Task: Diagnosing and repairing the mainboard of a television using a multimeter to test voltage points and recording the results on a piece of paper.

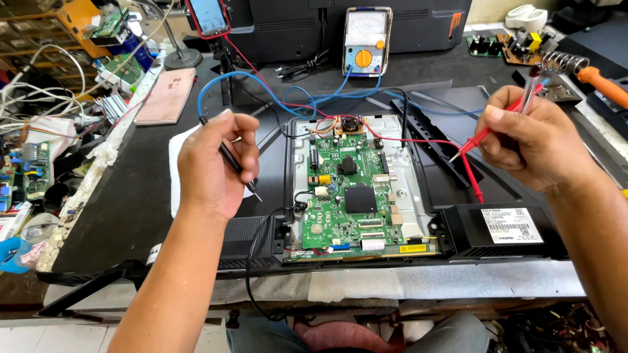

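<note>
A green circuit board (343, 196) lies in a grey metal tray inside the open back of a black flat screen set (451, 189). My left hand (212, 163) grips a black test probe (237, 167) with a blue lead, its tip pointing down just left of the board. My right hand (530, 140) holds a red test probe (487, 134) above the set's right side, tip aimed toward the board, apart from it. Both leads run back to an analogue multimeter (366, 40) standing at the rear.
A phone in a red case (208, 16) stands on a holder at the back. A pink phone (167, 95) lies at left beside cluttered boards and wires (39, 131). An orange-handled soldering iron (605, 85) rests in a coil stand at right. My knees (347, 333) show under the bench.
</note>
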